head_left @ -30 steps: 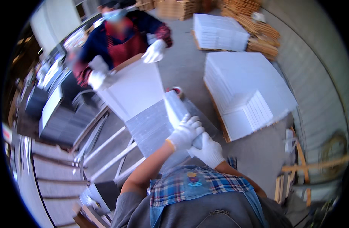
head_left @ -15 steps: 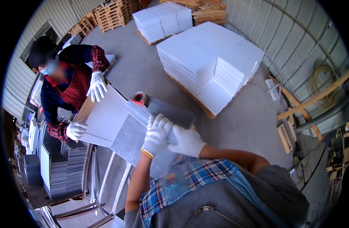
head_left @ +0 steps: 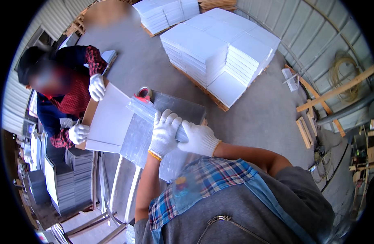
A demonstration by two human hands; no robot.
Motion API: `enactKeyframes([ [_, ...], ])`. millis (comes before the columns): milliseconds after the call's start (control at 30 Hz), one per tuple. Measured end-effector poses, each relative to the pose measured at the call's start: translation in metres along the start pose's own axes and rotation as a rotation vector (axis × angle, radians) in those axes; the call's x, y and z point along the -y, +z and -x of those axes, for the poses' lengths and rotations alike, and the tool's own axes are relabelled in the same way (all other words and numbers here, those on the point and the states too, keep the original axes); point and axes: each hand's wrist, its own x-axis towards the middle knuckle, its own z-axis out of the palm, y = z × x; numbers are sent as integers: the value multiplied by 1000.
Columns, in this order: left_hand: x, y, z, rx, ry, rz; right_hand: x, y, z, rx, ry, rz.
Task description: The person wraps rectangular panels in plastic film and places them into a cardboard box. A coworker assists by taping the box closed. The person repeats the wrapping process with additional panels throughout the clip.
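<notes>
Concrete floor (head_left: 260, 118) — two gloved hands, left hand (head_left: 164, 134), right hand (head_left: 200, 139), one clear bag (head_left: 154, 122)

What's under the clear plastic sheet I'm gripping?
Under the clear plastic sheet lies a stack of grey panels, visible through it. Your left hand and right hand cover the near edge.

You hold a clear plastic bag (head_left: 154, 122) with both gloved hands. It is transparent and shiny, and its open edge is rolled into a thick fold under your fingers. The bag lies around the near end of a white flat box (head_left: 109, 120). The box is wide and thin, tilted a little, and its far end sticks out uncovered.
</notes>
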Motion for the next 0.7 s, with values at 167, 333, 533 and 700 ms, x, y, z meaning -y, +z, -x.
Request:
enactKeyframes([
  [167,10,5,9,-32,19,-66,16,-4,-3,76,97,39],
  [333,15,9,10,17,11,-25,12,4,-4,104,83,59],
  [533,13,-1,15,52,-4,-15,10,8,-4,124,56,90],
  [700,11,-4,14,65,-12,-20,14,4,-3,128,73,74],
])
